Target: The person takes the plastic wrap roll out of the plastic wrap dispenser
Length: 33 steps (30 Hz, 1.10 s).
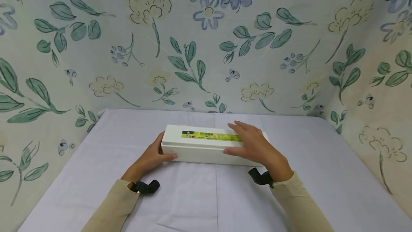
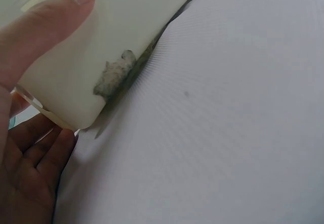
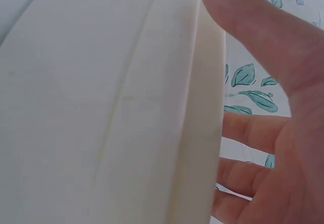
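Observation:
A long white cling film box [image 1: 196,154] with a green and yellow label [image 1: 209,136] lies across the cloth, its long side facing me. My left hand [image 1: 153,156] grips the left end. In the left wrist view, its thumb [image 2: 48,29] lies on the front face and other fingers are at the end edge; a grey patch [image 2: 115,76] shows near the bottom corner. Over the right part, my right hand [image 1: 254,144] spans the lid. The right wrist view has its thumb [image 3: 248,19] at the lid's edge, with the other fingertips hidden behind the box.
A white cloth [image 1: 180,203] with creases covers the table under the box. Floral fabric [image 1: 206,67] hangs behind the table and along both sides. Each wrist wears a black camera mount, one on the left [image 1: 146,187] and one on the right [image 1: 259,177].

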Available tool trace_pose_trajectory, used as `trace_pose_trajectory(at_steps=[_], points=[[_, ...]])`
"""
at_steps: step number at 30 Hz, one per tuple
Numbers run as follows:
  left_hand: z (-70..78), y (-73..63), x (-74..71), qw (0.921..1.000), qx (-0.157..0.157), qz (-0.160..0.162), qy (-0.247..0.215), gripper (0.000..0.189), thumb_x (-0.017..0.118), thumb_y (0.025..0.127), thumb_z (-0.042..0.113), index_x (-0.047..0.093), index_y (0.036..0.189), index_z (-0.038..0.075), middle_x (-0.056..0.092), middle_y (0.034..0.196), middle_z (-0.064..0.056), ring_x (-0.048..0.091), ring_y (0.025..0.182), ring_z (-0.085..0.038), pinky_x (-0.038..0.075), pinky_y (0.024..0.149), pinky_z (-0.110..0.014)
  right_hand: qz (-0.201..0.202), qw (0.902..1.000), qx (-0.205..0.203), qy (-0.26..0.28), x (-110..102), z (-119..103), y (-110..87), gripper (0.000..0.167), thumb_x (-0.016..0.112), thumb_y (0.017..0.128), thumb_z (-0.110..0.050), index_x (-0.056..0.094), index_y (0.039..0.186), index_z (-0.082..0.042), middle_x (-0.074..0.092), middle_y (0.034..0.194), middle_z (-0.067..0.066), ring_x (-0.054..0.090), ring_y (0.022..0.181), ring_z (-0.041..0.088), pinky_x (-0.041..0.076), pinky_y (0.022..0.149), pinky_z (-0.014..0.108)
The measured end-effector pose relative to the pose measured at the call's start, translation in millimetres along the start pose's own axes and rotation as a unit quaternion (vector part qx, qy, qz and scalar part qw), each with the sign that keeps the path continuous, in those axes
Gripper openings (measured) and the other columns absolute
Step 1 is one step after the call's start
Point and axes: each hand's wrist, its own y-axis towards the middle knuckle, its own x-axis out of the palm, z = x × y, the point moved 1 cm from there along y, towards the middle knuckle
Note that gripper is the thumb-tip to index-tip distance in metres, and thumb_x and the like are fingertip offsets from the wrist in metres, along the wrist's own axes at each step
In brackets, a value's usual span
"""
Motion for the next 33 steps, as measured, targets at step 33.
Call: trace_pose_trajectory(at_steps=[33], points=[[2.1, -1.9, 1.4, 1.0000, -0.007, 0.004, 0.000, 0.110, 0.085, 0.070, 0.043, 0.014, 0.154, 0.030, 0.037, 0.151, -0.004, 0.041, 0.133, -0.029, 0.028, 0.109, -0.056, -0.031, 0.9988, -0.038, 0.008, 15, -15, 23.7, 0.093, 0.075, 0.072, -0.062, 0.041, 0.147, -0.018, 0.041, 0.148, 0.009, 0.037, 0.135, 0.031, 0.025, 0.110, 0.055]])
